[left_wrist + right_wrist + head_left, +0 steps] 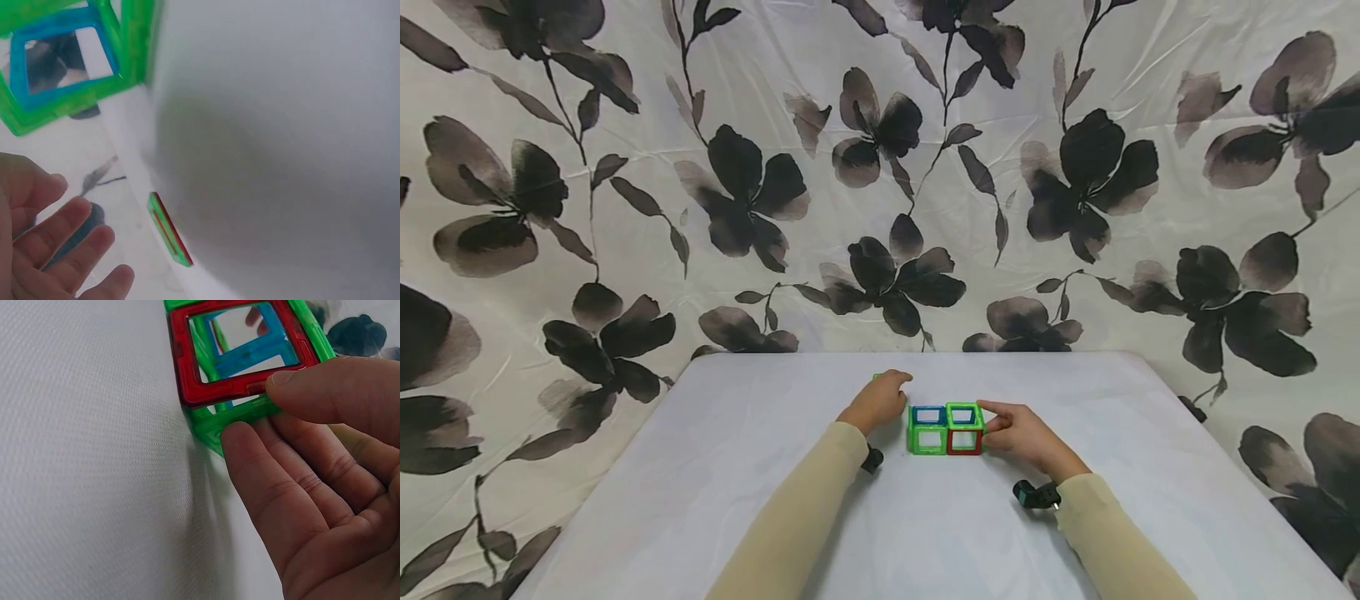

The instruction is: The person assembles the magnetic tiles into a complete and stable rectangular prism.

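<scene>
Two joined cubes of magnetic tiles (pixel 928 442) stand on the table, with green, blue and red see-through frames. My right hand (pixel 1026 433) holds their right end. In the right wrist view, the thumb lies at the edge of the red tile (pixel 215 395) and a fingertip touches the green side. My left hand (pixel 878 402) is left of the cubes, apart from them, its fingers loosely spread and holding nothing in the left wrist view. Near its fingertips a green tile with a red one against it (pixel 169 230) lies flat; the hand mostly hides them in the head view.
A white cloth covers the table (pixel 700 483). Behind it hangs a pale curtain (pixel 1000 208) with dark flowers. A dark wrist camera (pixel 1036 495) sits at the right cuff, and another (pixel 872 459) at the left.
</scene>
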Available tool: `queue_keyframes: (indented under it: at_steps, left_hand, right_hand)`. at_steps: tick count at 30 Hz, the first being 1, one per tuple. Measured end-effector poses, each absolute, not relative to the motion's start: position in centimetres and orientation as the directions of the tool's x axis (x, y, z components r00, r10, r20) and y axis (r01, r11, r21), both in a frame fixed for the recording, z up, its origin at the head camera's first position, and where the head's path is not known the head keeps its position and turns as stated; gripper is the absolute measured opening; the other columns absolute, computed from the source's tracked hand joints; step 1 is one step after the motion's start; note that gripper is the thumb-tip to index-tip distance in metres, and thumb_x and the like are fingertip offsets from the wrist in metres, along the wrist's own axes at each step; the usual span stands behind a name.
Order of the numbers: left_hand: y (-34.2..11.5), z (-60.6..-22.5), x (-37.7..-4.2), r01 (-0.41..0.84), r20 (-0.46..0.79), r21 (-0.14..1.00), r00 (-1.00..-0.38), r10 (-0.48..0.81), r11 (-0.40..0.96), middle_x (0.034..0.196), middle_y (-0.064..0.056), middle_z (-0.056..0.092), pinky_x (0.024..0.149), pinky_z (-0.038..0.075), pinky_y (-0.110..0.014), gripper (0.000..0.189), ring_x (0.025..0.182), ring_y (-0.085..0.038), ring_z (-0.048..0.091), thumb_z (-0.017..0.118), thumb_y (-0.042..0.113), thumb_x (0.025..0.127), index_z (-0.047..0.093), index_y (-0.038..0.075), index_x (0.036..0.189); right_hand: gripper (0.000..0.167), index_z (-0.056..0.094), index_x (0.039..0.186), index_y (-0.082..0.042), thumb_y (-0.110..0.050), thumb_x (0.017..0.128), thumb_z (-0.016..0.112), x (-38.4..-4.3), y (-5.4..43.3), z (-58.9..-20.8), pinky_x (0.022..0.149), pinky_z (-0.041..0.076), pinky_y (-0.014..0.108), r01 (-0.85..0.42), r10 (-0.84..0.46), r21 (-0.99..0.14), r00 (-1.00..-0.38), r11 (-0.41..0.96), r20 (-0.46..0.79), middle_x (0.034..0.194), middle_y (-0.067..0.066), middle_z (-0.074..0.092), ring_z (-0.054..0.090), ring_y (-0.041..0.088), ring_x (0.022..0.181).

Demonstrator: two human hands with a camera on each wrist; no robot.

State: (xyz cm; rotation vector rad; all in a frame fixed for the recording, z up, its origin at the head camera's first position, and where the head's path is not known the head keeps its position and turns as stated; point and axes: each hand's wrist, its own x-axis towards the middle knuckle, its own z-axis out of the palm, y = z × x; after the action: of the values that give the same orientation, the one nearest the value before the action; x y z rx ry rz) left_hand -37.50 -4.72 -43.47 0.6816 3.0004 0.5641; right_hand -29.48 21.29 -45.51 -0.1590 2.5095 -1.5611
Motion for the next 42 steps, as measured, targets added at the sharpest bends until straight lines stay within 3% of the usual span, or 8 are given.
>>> queue_keyframes:
  at_steps: [9,21,32,42]
  left_hand:
    - [-5.3,-43.3,-38.1,0.336,0.016,0.320,-0.937,0.349,0.886,0.141,-0.012,0.052,0.114,0.037,-0.041,0.040,0.134,-0.027,0.047,0.052,0.015,0.098,0.053,0.008,0.138]
    - [-5.5,-44.3,-40.5,0.300,-0.022,0.317,-0.946,0.323,0.900,0.140,-0.014,0.052,0.113,0.038,-0.042,0.043,0.132,-0.029,0.049,0.053,0.008,0.095,0.052,0.007,0.138]
    - [-5.3,-44.6,-41.5,0.281,-0.088,0.273,-0.945,0.314,0.920,0.141,-0.015,0.051,0.115,0.036,-0.040,0.047,0.134,-0.027,0.047,0.052,0.004,0.094,0.049,0.006,0.141]
    - [-5.1,-45.3,-42.1,0.221,-0.143,0.268,-0.954,0.265,0.938,0.145,-0.009,0.049,0.114,0.036,-0.045,0.049,0.136,-0.026,0.044,0.053,0.013,0.097,0.045,0.011,0.145]
  right_hand:
    - [0.069,0.043,0.146,-0.006,0.000,0.082,0.069,-29.2,21.2,-45.4,0.072,0.054,0.028,-0.006,-0.200,-0.901,-0.976,0.433,-0.090,0.097,0.009,0.070,0.062,0.016,0.083]
    - [0.069,0.045,0.145,-0.009,0.001,0.081,0.068,-29.4,21.3,-45.6,0.072,0.054,0.028,0.043,-0.167,-0.900,-0.978,0.433,-0.127,0.096,0.008,0.070,0.062,0.017,0.084]
    - [0.069,0.042,0.146,-0.004,0.000,0.082,0.068,-29.3,21.8,-46.0,0.073,0.055,0.028,-0.012,-0.220,-0.917,-0.972,0.399,-0.083,0.098,0.009,0.071,0.063,0.015,0.084]
    - [0.069,0.044,0.145,-0.008,-0.001,0.081,0.069,-29.5,21.7,-45.9,0.070,0.052,0.026,-0.004,-0.199,-0.911,-0.976,0.412,-0.086,0.096,0.007,0.071,0.060,0.016,0.081]
